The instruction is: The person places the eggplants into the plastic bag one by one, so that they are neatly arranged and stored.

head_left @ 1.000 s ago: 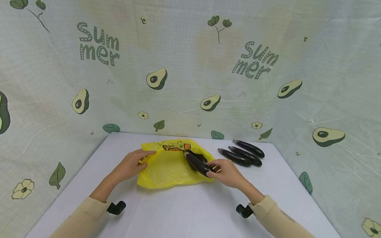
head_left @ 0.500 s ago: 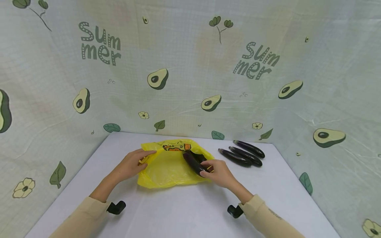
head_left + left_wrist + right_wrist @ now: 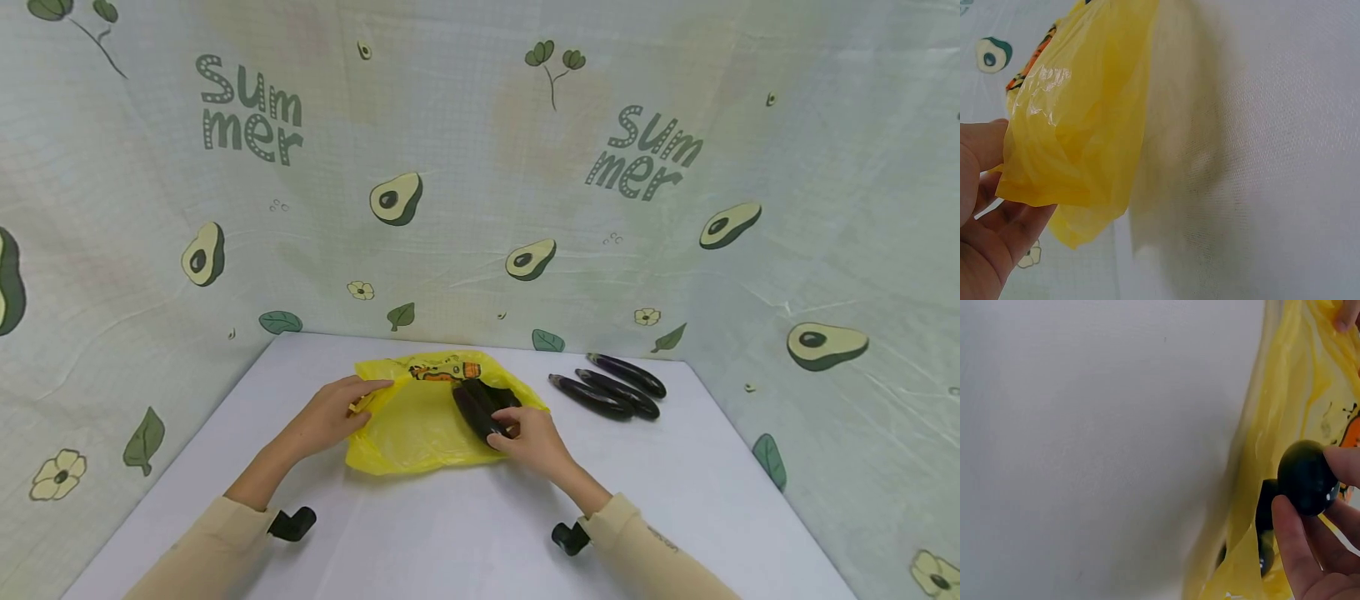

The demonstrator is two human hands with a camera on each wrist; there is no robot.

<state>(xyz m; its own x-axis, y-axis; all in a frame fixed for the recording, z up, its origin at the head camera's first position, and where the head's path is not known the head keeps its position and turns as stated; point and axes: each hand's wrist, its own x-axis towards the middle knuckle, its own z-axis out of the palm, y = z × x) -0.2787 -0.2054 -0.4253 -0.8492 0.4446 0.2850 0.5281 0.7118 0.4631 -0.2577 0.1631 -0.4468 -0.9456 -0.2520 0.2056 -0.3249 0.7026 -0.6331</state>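
"Avocado-print cloth behind white tabletop. Since a moment ago?"

"Pinching an eggplant in the right hand, carrying it further toward nine o'clock, now at the mouth of the yellow bag; probably nearly packed. Three loose eggplants toward three o'clock."

"Left hand?"

"Gripping the rim at nine o'clock, reaching in from eight."

So the bag is on the table, left hand on its left edge, right hand at its right side with an eggplant in the opening, three more eggplants off to the right, and cloth behind everything.
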